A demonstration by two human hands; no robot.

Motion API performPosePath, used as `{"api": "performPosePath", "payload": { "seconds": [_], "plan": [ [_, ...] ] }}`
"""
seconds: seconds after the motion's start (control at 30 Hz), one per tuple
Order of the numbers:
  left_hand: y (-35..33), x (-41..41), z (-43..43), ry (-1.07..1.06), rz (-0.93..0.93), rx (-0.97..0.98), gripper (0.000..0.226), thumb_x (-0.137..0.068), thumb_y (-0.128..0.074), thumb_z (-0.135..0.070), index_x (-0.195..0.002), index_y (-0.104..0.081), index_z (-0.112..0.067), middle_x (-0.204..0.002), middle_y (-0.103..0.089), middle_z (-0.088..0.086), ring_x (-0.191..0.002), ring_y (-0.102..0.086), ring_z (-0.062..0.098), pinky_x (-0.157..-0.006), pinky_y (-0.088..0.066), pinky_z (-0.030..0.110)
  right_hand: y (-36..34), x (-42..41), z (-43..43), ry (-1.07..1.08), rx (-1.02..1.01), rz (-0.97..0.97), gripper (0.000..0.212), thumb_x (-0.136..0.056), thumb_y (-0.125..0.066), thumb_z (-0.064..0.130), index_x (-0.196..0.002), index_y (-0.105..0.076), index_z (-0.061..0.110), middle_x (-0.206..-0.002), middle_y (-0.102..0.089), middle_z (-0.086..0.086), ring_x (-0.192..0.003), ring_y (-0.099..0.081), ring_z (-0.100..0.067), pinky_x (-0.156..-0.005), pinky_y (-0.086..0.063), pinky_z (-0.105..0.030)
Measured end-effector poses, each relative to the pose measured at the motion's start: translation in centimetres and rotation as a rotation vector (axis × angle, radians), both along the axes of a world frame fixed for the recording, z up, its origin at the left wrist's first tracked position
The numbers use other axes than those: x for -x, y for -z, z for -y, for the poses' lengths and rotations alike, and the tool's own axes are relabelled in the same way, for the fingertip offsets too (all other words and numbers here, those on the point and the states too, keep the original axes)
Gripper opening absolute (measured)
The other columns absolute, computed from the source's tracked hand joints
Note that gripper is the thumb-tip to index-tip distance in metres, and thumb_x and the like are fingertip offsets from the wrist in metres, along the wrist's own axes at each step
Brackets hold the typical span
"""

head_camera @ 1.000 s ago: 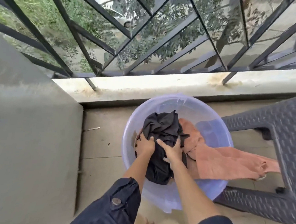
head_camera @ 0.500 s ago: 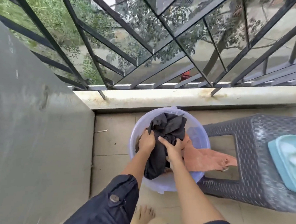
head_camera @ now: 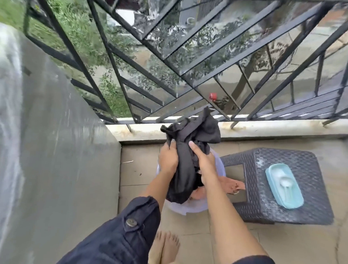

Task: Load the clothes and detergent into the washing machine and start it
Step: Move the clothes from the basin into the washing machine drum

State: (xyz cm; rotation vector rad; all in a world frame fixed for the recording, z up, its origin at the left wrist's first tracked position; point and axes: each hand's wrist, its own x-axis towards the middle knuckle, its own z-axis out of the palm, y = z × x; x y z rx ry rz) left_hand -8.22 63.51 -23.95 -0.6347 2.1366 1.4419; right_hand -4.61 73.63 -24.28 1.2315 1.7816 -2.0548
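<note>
both hands clutch one bunched black garment (head_camera: 197, 131) between them. the left hand (head_camera: 167, 158) has its fingers curled into the fabric, with the tips buried in the folds. the right hand (head_camera: 204, 163) lays its thumb along the cloth, and its other fingers wrap round behind, hidden. the garment's tail hangs below the hands over a pale plastic basin (head_camera: 187, 208); whether it touches the basin cannot be told. hands and cloth cover most of the basin. a pinkish cloth (head_camera: 233, 185) spills over its rim, just right of the right wrist. further right, a dark woven stool (head_camera: 308, 161) carries a teal container (head_camera: 282, 195) with a pale scoop inside, blurred.
</note>
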Motion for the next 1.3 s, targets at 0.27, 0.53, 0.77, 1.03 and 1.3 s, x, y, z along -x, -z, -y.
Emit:
{"api": "performPosePath", "payload": {
  "seconds": [0.27, 0.53, 0.77, 1.03, 1.3],
  "plan": [
    [-10.3, -1.0, 1.7, -0.123, -0.129, 0.004, 0.05, -0.1, -0.032, -0.037, -0.126, -0.054, 0.001, -0.131, -0.054, 0.022, -0.125, -0.046, 0.036, -0.103, -0.034, 0.038, -11.2, -0.1, 0.6, -0.019, -0.011, -0.023, 0.028, -0.076, -0.075, 0.035, -0.081, -0.056, 0.015, -0.078, -0.063, 0.005, -0.067, -0.06, -0.01, -0.054, -0.041, -0.025],
    [-20.2, -1.8, 5.8, -0.21, -0.181, -0.01, 0.053, -0.1, -0.034, -0.037, -0.125, -0.052, 0.006, -0.132, -0.052, 0.024, -0.124, -0.047, 0.038, -0.104, -0.036, 0.041, -19.3, 0.5, 3.3, -0.137, 0.054, -0.108, 0.112, -0.024, -0.084, 0.069, -0.12, -0.062, 0.014, -0.11, -0.07, -0.004, -0.099, -0.068, -0.025, -0.091, -0.054, -0.043],
    [-25.9, -1.6, 11.1, -0.34, -0.248, -0.03, 0.051, -0.094, -0.044, -0.042, -0.118, -0.061, -0.001, -0.123, -0.061, 0.019, -0.115, -0.055, 0.034, -0.1, -0.043, 0.038, -24.7, 0.7, 8.4, -0.374, 0.218, -0.245, 0.085, -0.049, -0.084, 0.052, -0.122, -0.062, 0.014, -0.106, -0.072, -0.007, -0.095, -0.07, -0.025, -0.08, -0.057, -0.037],
    [-30.9, -1.6, 19.3, -0.423, -0.32, -0.023, 0.052, -0.094, -0.043, -0.042, -0.127, -0.054, -0.003, -0.131, -0.055, 0.019, -0.122, -0.049, 0.035, -0.101, -0.038, 0.037, -26.6, 3.8, 16.7, -0.362, 0.318, -0.397, 0.095, -0.044, -0.092, 0.044, -0.126, -0.057, 0.013, -0.116, -0.069, -0.01, -0.104, -0.068, -0.028, -0.094, -0.052, -0.047],
    [-33.1, -1.2, 30.6, -0.493, -0.432, -0.047, 0.037, -0.094, -0.048, -0.036, -0.102, -0.059, -0.001, -0.091, -0.061, 0.012, -0.093, -0.054, 0.028, -0.077, -0.039, 0.032, -29.2, 4.2, 28.7, -0.349, 0.392, -0.489, 0.079, -0.044, -0.089, 0.037, -0.113, -0.067, 0.006, -0.11, -0.071, -0.012, -0.101, -0.069, -0.029, -0.094, -0.052, -0.047]
  ]
}}
